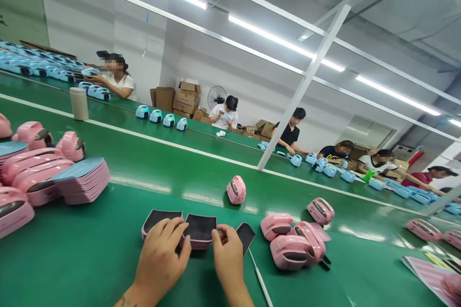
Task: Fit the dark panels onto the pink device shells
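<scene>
My left hand (161, 256) rests with curled fingers on a pink part with a black flat face (199, 230), lying on the green belt (108, 259). My right hand (227, 258) pinches the same part's right edge. A second black-faced part (158, 219) lies just left, partly under my left fingers. A loose black pad (246, 236) lies right of my right hand. A thin white stick (260, 280) lies beside my right wrist.
Pink housings (293, 249) cluster to the right, one pink housing (236, 190) stands alone behind. A stack of pink plates (82, 180) and more housings fill the left. Several other people sit at the far belt with blue housings (162, 119). Cardboard boxes (185, 98) stand at the wall.
</scene>
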Action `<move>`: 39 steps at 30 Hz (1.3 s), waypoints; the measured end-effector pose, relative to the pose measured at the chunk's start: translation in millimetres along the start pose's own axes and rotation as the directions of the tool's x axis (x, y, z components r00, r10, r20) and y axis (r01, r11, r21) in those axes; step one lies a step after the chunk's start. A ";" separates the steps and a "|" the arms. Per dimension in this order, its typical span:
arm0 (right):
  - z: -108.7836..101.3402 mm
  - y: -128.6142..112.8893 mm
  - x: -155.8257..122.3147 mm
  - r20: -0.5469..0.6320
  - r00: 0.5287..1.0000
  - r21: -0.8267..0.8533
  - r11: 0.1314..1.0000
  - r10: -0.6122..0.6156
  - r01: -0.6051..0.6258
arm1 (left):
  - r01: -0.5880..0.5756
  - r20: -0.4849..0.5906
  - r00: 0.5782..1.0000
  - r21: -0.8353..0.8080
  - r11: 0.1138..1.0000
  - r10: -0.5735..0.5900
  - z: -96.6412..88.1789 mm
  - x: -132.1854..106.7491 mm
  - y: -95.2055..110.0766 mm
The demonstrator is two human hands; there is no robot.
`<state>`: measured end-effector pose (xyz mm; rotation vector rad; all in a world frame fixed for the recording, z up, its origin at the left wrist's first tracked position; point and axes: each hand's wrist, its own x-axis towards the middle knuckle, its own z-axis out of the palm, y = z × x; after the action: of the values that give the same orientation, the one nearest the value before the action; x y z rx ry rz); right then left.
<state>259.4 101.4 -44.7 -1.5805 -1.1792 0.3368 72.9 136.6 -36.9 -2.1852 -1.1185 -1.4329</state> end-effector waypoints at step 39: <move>-3.8 5.3 -18.0 0.287 0.957 0.746 0.620 0.027 -0.242 | 0.258 -0.089 0.953 -0.268 0.928 -0.291 8.5 -19.6 1.4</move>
<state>256.4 85.0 -54.1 -0.8493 -0.8903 1.0338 75.5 132.2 -57.7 -2.1238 -1.2986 -1.9039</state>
